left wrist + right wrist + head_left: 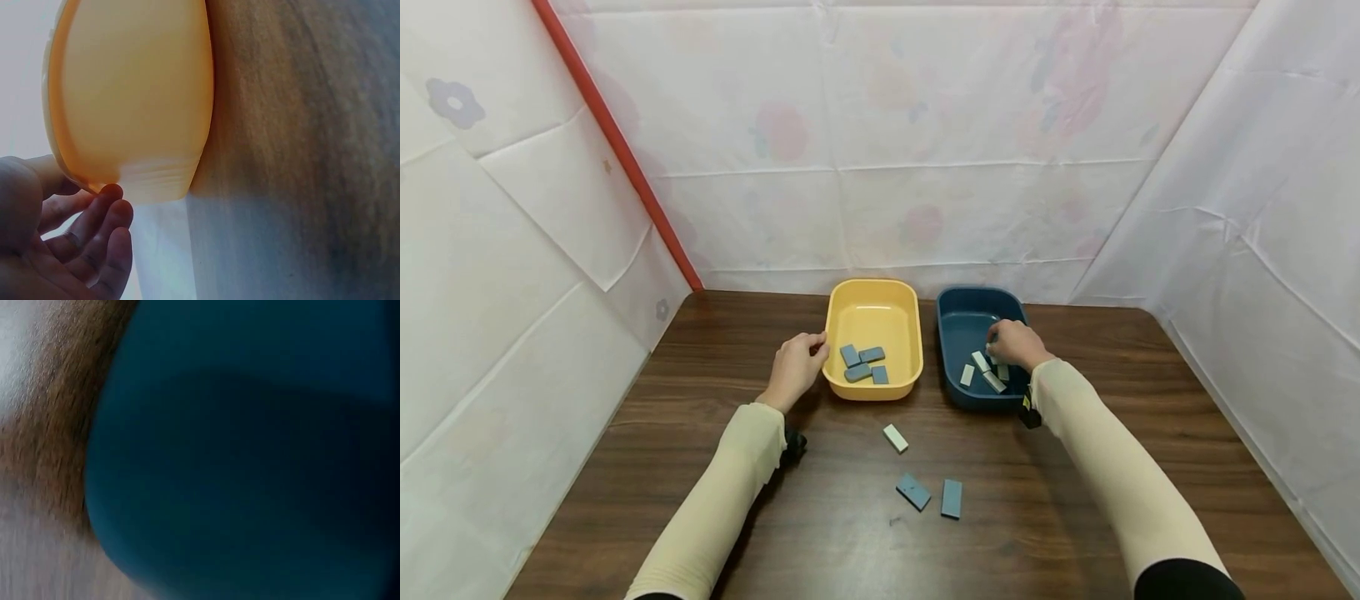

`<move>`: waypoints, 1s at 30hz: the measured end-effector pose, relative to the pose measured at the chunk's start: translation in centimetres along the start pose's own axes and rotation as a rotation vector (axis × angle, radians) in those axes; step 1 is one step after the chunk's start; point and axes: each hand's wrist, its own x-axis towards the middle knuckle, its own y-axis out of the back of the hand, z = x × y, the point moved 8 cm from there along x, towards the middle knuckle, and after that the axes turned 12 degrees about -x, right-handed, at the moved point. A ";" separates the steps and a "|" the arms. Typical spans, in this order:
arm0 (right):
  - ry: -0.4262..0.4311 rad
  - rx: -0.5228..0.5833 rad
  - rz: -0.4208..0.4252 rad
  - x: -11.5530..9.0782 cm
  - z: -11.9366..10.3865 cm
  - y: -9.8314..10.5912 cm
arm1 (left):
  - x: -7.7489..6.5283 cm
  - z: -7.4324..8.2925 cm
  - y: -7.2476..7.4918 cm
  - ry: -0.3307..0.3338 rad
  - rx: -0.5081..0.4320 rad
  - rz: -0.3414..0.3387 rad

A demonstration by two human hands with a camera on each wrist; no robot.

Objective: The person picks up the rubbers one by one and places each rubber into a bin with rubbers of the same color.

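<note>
Near the back of the table, my left hand (pixel 796 367) pinches the left rim of a yellow plastic bin (pixel 912 287); the left wrist view shows thumb and fingertips at that rim. Inside the bin lie several grey-blue rectangular blocks (pixel 872 355). My right hand (pixel 1017 343) reaches down into a dark blue bin (pixel 953 333), its curled fingers pinching a whitish block (pixel 990 349) that they partly cover. Several other whitish blocks (pixel 967 375) lie beneath and beside it. Only the outer wall of the blue bin (pixel 187 487) shows in the right wrist view, with the hand hidden.
On the brown wooden table (pixel 820 533), one whitish block (pixel 896 438) lies in front of the bins. Two grey-blue blocks, one tilted (pixel 913 492) and one straight (pixel 951 498), lie closer to me. A white patterned sheet (pixel 880 150) hangs close behind the bins.
</note>
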 end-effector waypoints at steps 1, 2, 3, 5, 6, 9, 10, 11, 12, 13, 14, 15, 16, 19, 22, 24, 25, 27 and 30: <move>-0.002 0.005 -0.002 0.1 0.0 -0.1 | 0.0 0.0 0.0 -0.001 -0.002 0.001; 0.000 0.006 -0.004 0.2 0.0 -0.1 | 0.0 0.1 0.0 -0.006 -0.003 0.003; -0.002 0.009 -0.005 0.2 0.0 -0.2 | 0.0 0.2 0.1 -0.012 -0.004 0.008; -0.003 0.015 -0.001 0.4 0.1 -0.4 | 0.0 0.3 0.1 -0.025 -0.005 0.014; -0.004 0.016 0.002 0.5 0.2 -0.6 | 0.0 0.4 0.2 -0.030 -0.006 0.016; -0.005 0.025 0.021 0.6 0.2 -0.8 | -0.1 0.5 0.2 -0.041 -0.008 0.022; -0.004 0.030 0.026 0.6 0.2 -0.9 | -0.1 0.5 0.2 -0.041 -0.008 0.023; -0.005 0.031 0.033 0.6 0.1 -0.9 | -0.1 0.5 0.2 -0.039 -0.009 0.023; -0.002 0.034 0.040 0.6 0.1 -0.9 | -0.1 0.5 0.2 -0.037 -0.010 0.022; -0.006 0.038 0.048 0.7 0.1 -0.9 | -0.1 0.5 0.2 -0.035 -0.011 0.021; -0.008 0.040 0.059 0.7 0.1 -0.9 | -0.2 0.5 0.2 -0.032 -0.013 0.018; -0.011 0.041 0.066 0.7 0.2 -0.9 | -0.2 0.4 0.2 -0.031 -0.014 0.017; -0.014 0.044 0.072 0.8 0.2 -0.9 | -0.2 0.4 0.2 -0.029 -0.015 0.017; -0.025 0.046 0.075 0.9 0.3 -1.1 | -0.2 0.3 0.2 -0.026 -0.014 0.013; -0.026 0.047 0.058 0.9 0.3 -1.4 | -0.1 0.2 0.1 -0.029 -0.006 0.010; -0.029 0.048 0.050 0.9 0.4 -1.4 | -0.1 0.2 0.0 -0.031 -0.006 0.006; -0.031 0.048 0.051 0.9 0.4 -1.4 | -0.1 0.2 0.0 -0.030 -0.008 0.005; -0.033 0.046 0.058 0.9 0.3 -1.2 | -0.2 0.1 0.1 -0.026 -0.015 0.003; -0.035 0.045 0.072 0.8 0.2 -0.8 | -0.2 0.1 0.1 -0.016 -0.024 0.007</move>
